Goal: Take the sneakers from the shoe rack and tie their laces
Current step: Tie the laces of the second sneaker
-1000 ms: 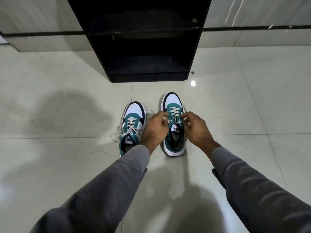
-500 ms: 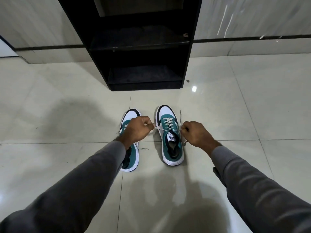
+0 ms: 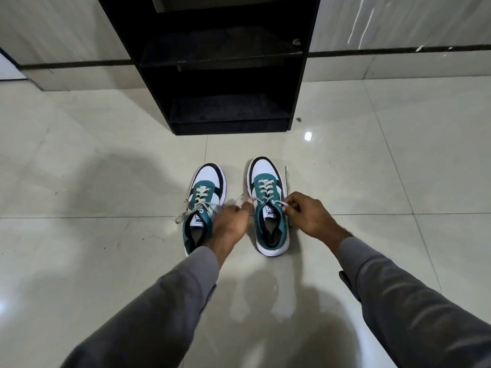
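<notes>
Left hand, fingers curled, pinches one end of the pale flat lace beside the right-hand teal, white and black low-top sneaker. Right hand pinches the other end at the top eyelets. This sneaker stands on the glossy cream tiled floor, toe toward the black open shoe rack; no knot shows. Just beside it stands the matching left-hand sneaker, its laces trailing loose. A further lace length lies on the floor along the right-hand sneaker's outer edge.

Risk: uneven pull could drag the sneaker across the smooth tile, or a thin lace end could slip from the pinch.

White tongue labels carry dark lettering, too small to read reliably.
</notes>
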